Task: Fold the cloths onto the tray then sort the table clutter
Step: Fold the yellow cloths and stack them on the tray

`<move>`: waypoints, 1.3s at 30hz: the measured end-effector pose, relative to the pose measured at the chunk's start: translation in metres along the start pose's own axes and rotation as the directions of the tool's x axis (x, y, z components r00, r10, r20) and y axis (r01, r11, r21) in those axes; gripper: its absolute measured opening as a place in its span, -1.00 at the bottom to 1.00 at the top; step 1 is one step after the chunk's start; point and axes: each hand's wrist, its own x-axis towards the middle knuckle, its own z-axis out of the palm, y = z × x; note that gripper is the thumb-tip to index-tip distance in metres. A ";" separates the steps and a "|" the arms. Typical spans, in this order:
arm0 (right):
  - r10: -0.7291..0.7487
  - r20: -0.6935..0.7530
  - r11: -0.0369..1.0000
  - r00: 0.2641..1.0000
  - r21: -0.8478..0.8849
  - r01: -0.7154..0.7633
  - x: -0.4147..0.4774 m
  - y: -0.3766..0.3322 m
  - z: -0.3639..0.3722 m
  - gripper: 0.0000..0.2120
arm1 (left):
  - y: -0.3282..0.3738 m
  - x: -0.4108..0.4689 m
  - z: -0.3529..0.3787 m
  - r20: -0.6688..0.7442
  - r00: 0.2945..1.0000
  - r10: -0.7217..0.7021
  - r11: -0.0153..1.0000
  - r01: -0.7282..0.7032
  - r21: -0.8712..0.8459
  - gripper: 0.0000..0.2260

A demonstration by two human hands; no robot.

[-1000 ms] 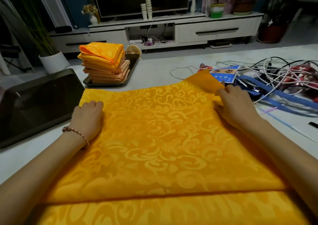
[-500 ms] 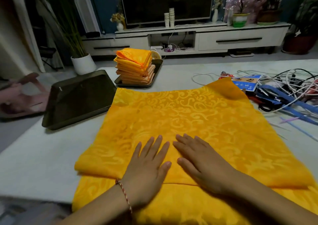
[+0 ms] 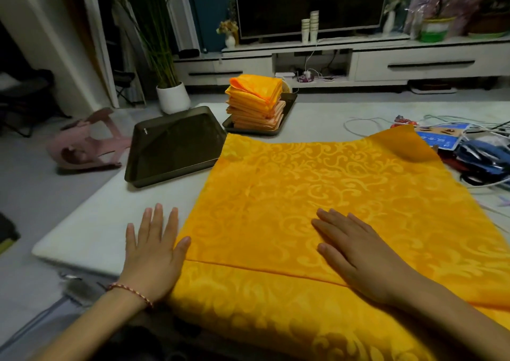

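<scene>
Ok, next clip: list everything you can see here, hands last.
table: one, white, fills the foreground
spread cloth: one, yellow patterned, laid over the table
folded cloths: one stack, yellow-orange, on the far tray
far tray: one, dark, behind the spread cloth
near tray: one, dark, left of the spread cloth
cables: a tangle, white and black, table's right side
blue packet: one, beside the cables
paper cups: two stacks, white, on the TV stand
plant pot: one, white, on the floor at left
left hand: flat on the table, thumb at the cloth's edge
right hand: flat on the spread cloth
</scene>
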 end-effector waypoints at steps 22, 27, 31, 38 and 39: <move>-0.308 -0.356 0.950 0.882 -0.160 0.267 0.007 -0.067 0.009 -0.61 | 0.112 -0.046 -0.050 0.580 0.808 -0.100 -0.670 0.377 -0.640 -0.89; -0.232 -0.422 0.972 0.877 -0.074 0.222 -0.001 -0.067 0.006 -0.57 | 0.126 -0.034 -0.042 0.569 0.790 -0.229 -0.654 0.308 -0.691 -0.89; -0.212 -0.339 0.966 0.917 0.068 0.248 -0.002 -0.069 0.002 -0.73 | 0.128 -0.025 -0.041 0.525 0.825 -0.210 -0.686 0.258 -0.680 -0.90; -0.193 -0.208 0.950 0.959 0.203 0.235 -0.005 -0.064 0.002 -0.46 | 0.127 -0.016 -0.030 0.426 0.859 -0.283 -0.582 0.199 -0.788 -0.67; -0.215 -0.203 0.957 0.955 0.153 0.248 -0.006 -0.065 0.004 -0.52 | 0.129 -0.015 -0.025 0.438 0.849 -0.297 -0.593 0.195 -0.781 -0.62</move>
